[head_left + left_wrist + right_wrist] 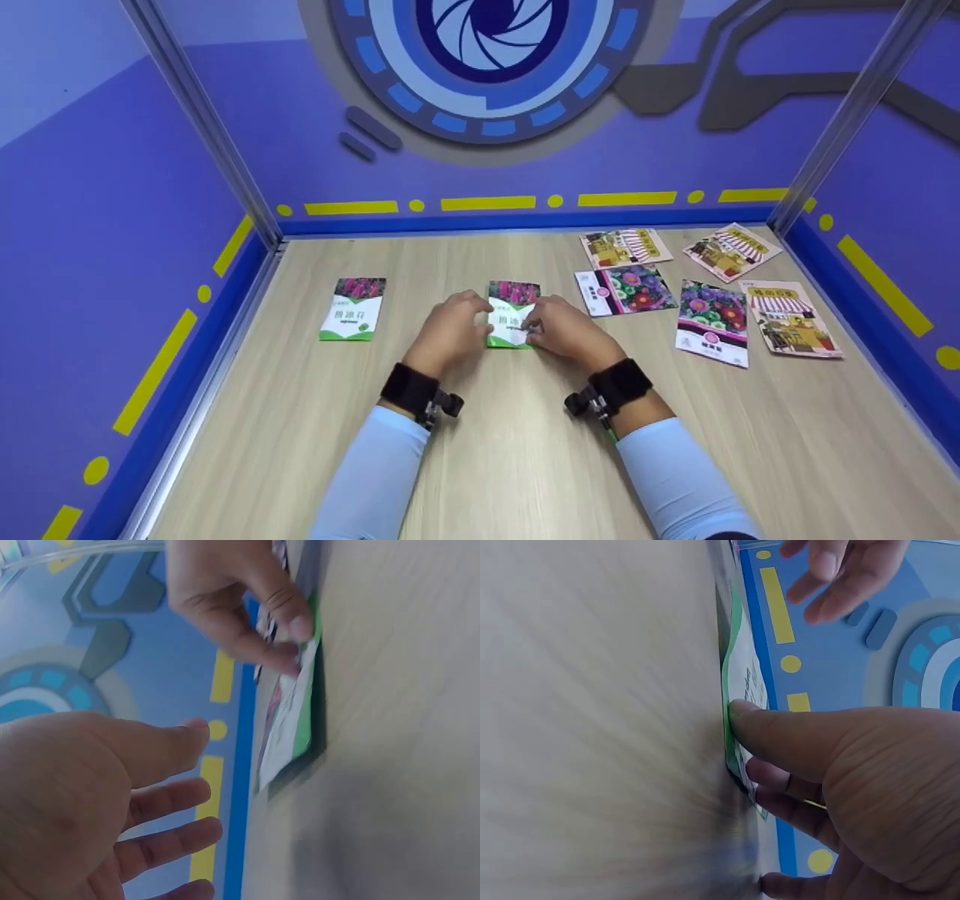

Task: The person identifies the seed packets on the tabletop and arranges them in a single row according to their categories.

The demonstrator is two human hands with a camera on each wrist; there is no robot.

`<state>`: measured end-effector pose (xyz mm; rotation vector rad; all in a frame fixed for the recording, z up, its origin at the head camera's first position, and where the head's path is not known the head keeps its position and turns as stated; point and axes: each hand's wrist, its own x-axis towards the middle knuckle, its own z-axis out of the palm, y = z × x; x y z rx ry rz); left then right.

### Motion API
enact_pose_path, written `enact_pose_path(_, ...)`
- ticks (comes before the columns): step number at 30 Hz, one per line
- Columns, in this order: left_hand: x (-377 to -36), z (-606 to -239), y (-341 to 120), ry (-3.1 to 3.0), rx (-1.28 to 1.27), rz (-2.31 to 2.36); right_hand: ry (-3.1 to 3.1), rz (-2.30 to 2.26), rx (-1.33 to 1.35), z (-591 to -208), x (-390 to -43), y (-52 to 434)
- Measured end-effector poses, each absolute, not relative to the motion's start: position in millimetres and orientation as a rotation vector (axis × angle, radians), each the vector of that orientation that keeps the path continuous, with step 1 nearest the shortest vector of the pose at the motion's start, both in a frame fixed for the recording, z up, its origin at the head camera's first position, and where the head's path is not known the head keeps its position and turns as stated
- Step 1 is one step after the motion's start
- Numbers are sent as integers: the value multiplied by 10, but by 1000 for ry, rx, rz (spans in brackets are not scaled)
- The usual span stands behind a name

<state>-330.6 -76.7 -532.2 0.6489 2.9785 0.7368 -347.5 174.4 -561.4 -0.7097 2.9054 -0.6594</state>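
- Landmark: the centre seed packet [511, 322], lying near the middle of the bench [525, 465]. All places below are given relative to it.
- Well to its left lies a matching seed packet [352, 308], flat and untouched. No risk there unless a sleeve sweeps it.
- Left hand [448, 334]: just left of the centre seed packet. The left wrist view shows its fingers [169, 802] straight and spread, holding nothing. The head view puts the fingertips at the packet's left edge; contact cannot be confirmed.
- Right hand [564, 328]: on the packet's right side. Thumb [780, 731] presses the green edge and the fingers curl beneath, so the hand pinches the packet, and that edge stands lifted off the bench.
- Risk: the pinch sits on a thin edge only. The glossy packet could slip out and drop flat, or crease at the thumb.
- Risk: with the left hand unclamped, a pull by the right hand could slide the packet along the bench rather than lift it.
- To the right lie five further packets: two flower seed packets [626, 290] and three shop-picture packets [791, 317], well apart from the hands.
- Hard to make out: both wrist views are blurred by motion; packet print is unreadable; the hands hide the packet's side edges in the head view.
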Motion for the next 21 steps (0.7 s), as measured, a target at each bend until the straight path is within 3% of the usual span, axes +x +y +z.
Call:
enact_pose_path(8,-3227,-5476,-613,3010,764,445,2883,-726,-824,-5612,-3378,1646)
enact_pose_path(21,-3198,-5593,-564,3042,657,399,2919,-673,-789,-5606,-3333,1687)
